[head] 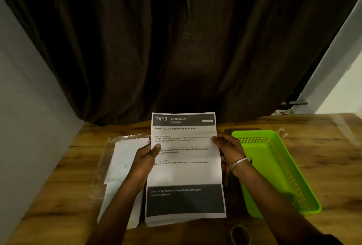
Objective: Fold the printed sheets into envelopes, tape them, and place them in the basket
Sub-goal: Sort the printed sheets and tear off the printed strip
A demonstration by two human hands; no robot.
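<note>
Dark curtain behind the wooden desk [323, 147]; left hand [146, 155] and right hand [228, 147] pinch the printed white sheet [186, 172]. Align its edges squarely before creasing.

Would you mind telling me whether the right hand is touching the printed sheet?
Touching. The head view shows the right hand with its fingers pressed on the printed sheet's right edge.

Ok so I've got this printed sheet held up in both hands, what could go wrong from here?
1. The printed sheet is gripped only at its side edges by the left hand and right hand, so its lower end may sag and the first fold could go crooked.
2. The tape roll sits at the near table edge by your right arm; a sweep might knock it off.
3. The green basket is close by your right elbow.
</note>
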